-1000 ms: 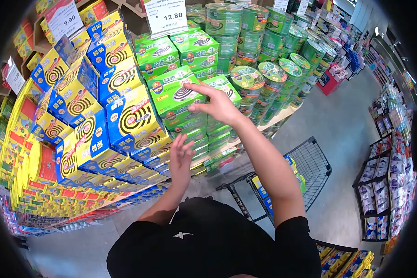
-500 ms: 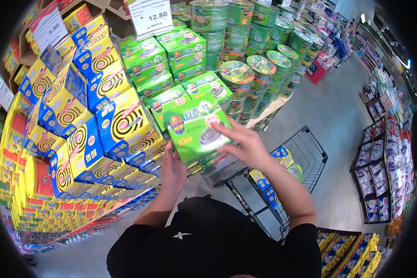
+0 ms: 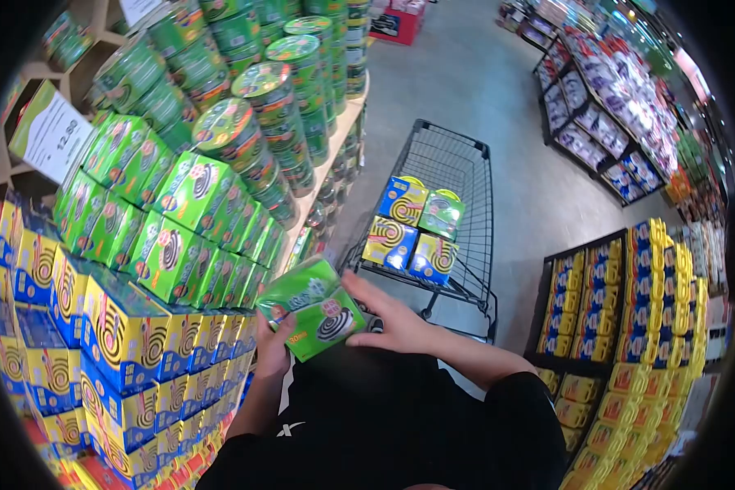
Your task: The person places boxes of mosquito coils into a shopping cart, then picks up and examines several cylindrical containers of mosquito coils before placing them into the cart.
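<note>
Between my two hands is a green box of mosquito coils (image 3: 309,314), tilted, with a black spiral printed on its face. My left hand (image 3: 273,345) grips its left side, thumb on the front. My right hand (image 3: 390,317) is closed against the right side, fingers along the top corner and thumb near the lower edge. Just beyond stands a black wire shopping cart (image 3: 482,204). Inside it lie blue-and-yellow coil boxes (image 3: 390,242) and a green round-topped package (image 3: 442,214).
Stacked green coil boxes (image 3: 196,192) and green tubs (image 3: 263,90) fill the shelf on the left. Blue-and-yellow boxes (image 3: 122,331) are piled below them, nearer me. A price sign (image 3: 55,135) stands there. On the right are racks of yellow packages (image 3: 629,351) and a bin of packets (image 3: 604,106).
My view has swung right, towards the cart. The green box has come away from the shelf stack, closer to my body, and both hands are still on it.
</note>
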A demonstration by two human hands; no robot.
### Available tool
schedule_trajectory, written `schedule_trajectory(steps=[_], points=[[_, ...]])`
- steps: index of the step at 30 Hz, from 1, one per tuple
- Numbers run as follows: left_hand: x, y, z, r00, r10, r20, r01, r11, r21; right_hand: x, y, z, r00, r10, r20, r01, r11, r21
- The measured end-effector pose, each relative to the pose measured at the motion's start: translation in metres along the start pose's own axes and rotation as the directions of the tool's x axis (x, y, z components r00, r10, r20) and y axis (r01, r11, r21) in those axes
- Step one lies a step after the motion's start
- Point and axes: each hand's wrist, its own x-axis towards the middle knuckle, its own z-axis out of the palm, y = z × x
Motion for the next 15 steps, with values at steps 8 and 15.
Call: schedule_trajectory(steps=[8,15], points=[[0.023,-0.019,0.034,0.965,-0.076,0.252,0.015,0.971,0.237,-0.041,0.050,0.019,0.910,0.411,0.042,-0.317,0.628,0.711],[0.047,-0.042,0.051,0.931,-0.187,0.312,0.104,0.959,0.265,-0.062,0.046,0.024,0.835,0.533,-0.136,-0.222,0.554,0.802]])
